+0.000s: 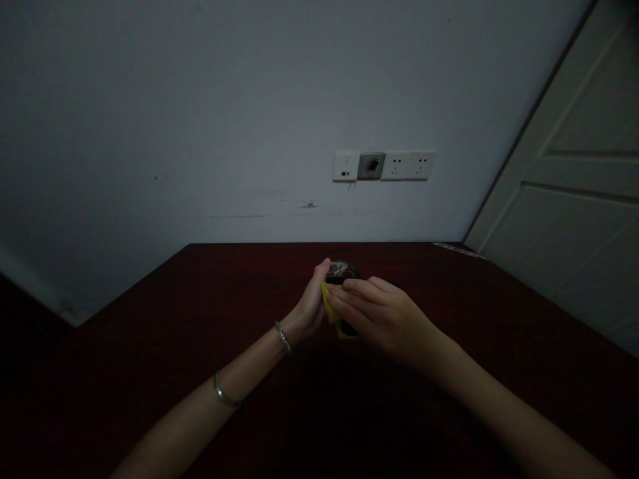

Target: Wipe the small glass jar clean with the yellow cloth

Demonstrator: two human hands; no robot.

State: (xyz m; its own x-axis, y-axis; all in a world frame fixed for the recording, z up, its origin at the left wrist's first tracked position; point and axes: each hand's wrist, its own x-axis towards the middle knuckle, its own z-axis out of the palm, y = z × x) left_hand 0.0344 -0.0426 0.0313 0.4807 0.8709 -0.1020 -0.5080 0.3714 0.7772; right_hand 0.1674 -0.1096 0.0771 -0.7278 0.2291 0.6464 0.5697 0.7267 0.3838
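Both my hands meet over the middle of a dark red table (164, 313). My left hand (312, 303) is closed around a small yellow and black object (333, 311) that has a dark, shiny rounded top (341, 270). My right hand (382, 313) lies over the object's right side, fingers curled onto its yellow edge. The hands hide most of the object, and the dim light keeps me from telling what it is. Two bracelets sit on my left wrist and forearm.
A white wall rises behind the table, carrying a row of sockets and a switch (384, 165). A white panelled door (574, 193) stands at the right. A thin flat strip (456, 249) lies at the table's far right corner.
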